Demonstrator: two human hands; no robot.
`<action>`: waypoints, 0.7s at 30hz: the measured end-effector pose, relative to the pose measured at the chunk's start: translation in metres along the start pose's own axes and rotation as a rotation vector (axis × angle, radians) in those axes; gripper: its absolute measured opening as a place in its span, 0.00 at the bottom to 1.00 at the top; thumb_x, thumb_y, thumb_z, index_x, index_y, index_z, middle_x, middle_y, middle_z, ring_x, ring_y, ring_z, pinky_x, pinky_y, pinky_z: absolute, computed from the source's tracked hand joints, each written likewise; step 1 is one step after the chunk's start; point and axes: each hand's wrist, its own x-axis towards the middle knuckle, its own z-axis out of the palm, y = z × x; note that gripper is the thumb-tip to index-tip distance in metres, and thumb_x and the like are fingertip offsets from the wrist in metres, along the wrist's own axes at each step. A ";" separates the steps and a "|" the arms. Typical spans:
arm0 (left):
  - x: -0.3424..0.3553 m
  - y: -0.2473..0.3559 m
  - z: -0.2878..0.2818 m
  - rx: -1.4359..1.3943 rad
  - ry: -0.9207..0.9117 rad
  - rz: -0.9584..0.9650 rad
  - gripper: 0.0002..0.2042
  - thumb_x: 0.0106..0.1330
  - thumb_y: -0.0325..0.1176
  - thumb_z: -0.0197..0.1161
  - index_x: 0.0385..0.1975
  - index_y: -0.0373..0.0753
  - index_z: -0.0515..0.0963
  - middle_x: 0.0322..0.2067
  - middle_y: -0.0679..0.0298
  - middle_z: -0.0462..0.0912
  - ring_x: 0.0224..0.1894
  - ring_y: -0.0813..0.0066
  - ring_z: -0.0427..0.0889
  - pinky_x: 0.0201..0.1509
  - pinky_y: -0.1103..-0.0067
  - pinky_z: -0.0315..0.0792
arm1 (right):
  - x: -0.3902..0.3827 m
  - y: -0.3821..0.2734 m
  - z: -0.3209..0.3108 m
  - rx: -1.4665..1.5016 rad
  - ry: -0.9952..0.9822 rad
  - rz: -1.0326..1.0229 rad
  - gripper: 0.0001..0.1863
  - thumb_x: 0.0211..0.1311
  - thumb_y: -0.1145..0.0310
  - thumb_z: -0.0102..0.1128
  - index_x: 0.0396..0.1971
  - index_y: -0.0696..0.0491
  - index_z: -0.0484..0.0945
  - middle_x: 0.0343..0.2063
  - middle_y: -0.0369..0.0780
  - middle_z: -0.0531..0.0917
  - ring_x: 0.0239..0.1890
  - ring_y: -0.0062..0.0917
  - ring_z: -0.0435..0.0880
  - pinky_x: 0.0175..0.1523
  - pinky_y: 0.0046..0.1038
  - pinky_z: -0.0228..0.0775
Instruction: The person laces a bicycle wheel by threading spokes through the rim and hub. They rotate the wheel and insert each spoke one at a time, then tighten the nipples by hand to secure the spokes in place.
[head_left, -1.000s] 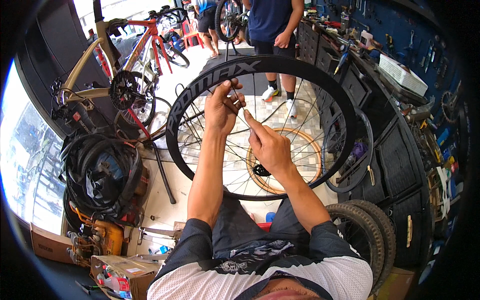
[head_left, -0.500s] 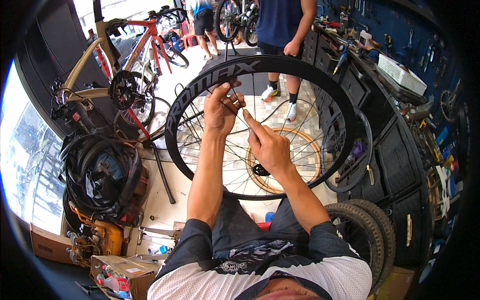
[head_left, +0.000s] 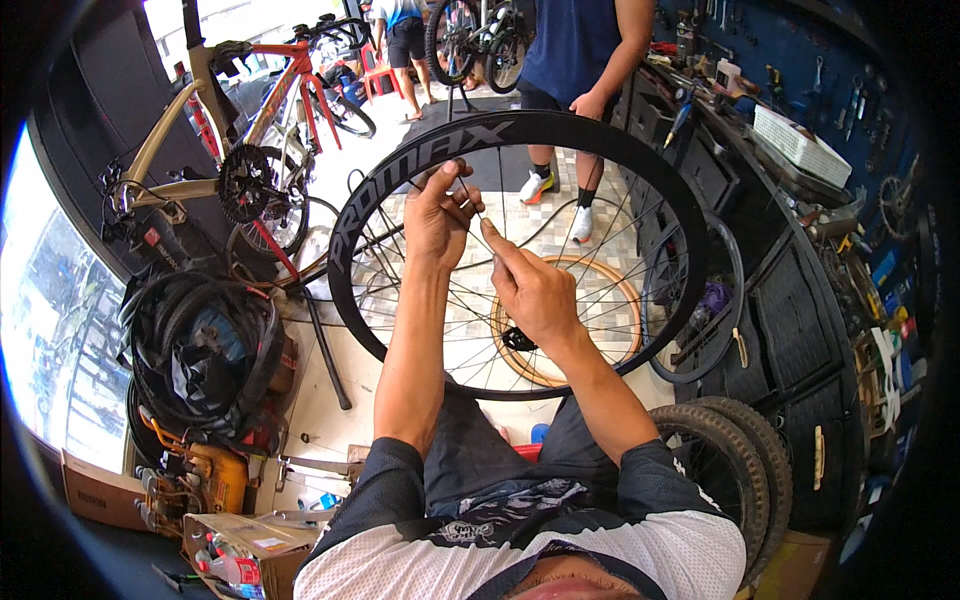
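A bicycle wheel (head_left: 603, 150) with a deep black rim, thin dark spokes and no tyre stands before me, its lower edge at my legs. Inside the rim's upper left part, my left hand (head_left: 438, 222) is closed with its fingers curled around a spoke. My right hand (head_left: 537, 297) is just below and to the right, its index finger stretched along a thin spoke towards the left fingertips. The other right fingers are folded, and whatever lies inside them is hidden. Below this hand sits the black hub (head_left: 517, 340).
Behind the wheel a tan hoop (head_left: 636, 310) lies on the tiles. A person in dark blue (head_left: 575, 50) stands beyond. Bike frames (head_left: 185, 105) and a heap of tyres (head_left: 160, 340) occupy the left. Black drawers (head_left: 775, 300), a white basket (head_left: 800, 145) and knobbly tyres (head_left: 745, 450) are at right.
My right hand has shifted slightly left, with its index finger still along the spoke. My left hand barely moves. The standing person has shifted a little to the right.
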 end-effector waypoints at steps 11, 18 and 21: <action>-0.097 -0.054 0.000 0.913 0.095 0.389 0.36 0.75 0.24 0.62 0.79 0.24 0.51 0.66 0.40 0.75 0.64 0.53 0.82 0.68 0.65 0.75 | 0.005 0.009 -0.007 0.192 -0.053 0.164 0.19 0.73 0.68 0.66 0.62 0.49 0.82 0.32 0.49 0.89 0.29 0.42 0.89 0.36 0.39 0.79; -0.145 -0.079 -0.011 1.395 -0.215 0.392 0.41 0.70 0.25 0.65 0.78 0.20 0.49 0.50 0.40 0.84 0.48 0.47 0.86 0.53 0.62 0.78 | 0.001 0.041 -0.010 0.658 -0.333 0.414 0.17 0.76 0.72 0.56 0.59 0.54 0.82 0.37 0.44 0.91 0.35 0.26 0.91 0.41 0.31 0.81; -0.140 -0.078 -0.012 1.398 -0.243 0.415 0.41 0.69 0.25 0.66 0.78 0.23 0.50 0.42 0.49 0.88 0.40 0.54 0.87 0.50 0.64 0.79 | -0.003 0.047 -0.029 0.623 -0.289 0.467 0.16 0.76 0.74 0.59 0.60 0.56 0.82 0.36 0.36 0.86 0.36 0.14 0.85 0.42 0.21 0.78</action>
